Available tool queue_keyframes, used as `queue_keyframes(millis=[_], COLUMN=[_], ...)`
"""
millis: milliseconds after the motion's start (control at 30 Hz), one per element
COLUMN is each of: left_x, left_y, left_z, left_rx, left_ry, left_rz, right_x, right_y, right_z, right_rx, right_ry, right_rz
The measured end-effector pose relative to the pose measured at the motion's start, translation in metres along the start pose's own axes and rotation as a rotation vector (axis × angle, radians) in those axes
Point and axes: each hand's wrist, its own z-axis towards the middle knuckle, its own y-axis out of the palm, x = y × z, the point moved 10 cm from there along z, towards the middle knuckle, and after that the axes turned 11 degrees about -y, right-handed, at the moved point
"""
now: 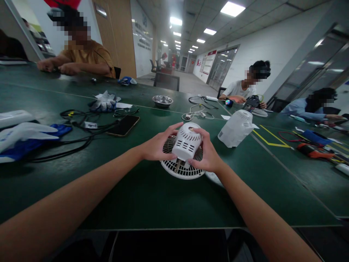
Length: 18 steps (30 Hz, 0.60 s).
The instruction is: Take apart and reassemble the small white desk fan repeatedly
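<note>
Between my two hands is the white slotted motor housing (187, 142) of a small fan. It sits on top of a round white fan grille (181, 173) lying on the green table. My left hand (159, 143) grips the housing's left side, thumb at its lower edge. My right hand (205, 153) grips the right side, its fingers reaching over the top. A short metallic-looking piece (178, 166) shows below the housing, over the grille. Partly under my right forearm lies a pale flat object (215, 179), mostly hidden.
A white plastic fan part (236, 128) stands right of my hands. Left are a phone (124, 125), black cables (81, 136) and gloves (105, 101). A metal bowl (163, 101) and white cable (197, 113) lie beyond. Tools (315, 150) are far right. Several people sit around the table.
</note>
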Motion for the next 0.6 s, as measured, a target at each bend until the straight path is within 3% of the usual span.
queue_keyframes(millis=[367,600], left_x=[0.0036,0.0035], left_y=[0.0014,-0.0008], left_z=[-0.0005,-0.0005], left_rx=[0.006,0.011], left_ry=[-0.004,-0.030], left_rz=[0.024,0.066], right_x=[-0.0006,0.0071], right_y=[0.0006,0.0043], right_z=[0.0004,-0.0010], right_rx=[0.017,-0.007], right_ry=[-0.014,0.057], right_rz=[-0.111,-0.121])
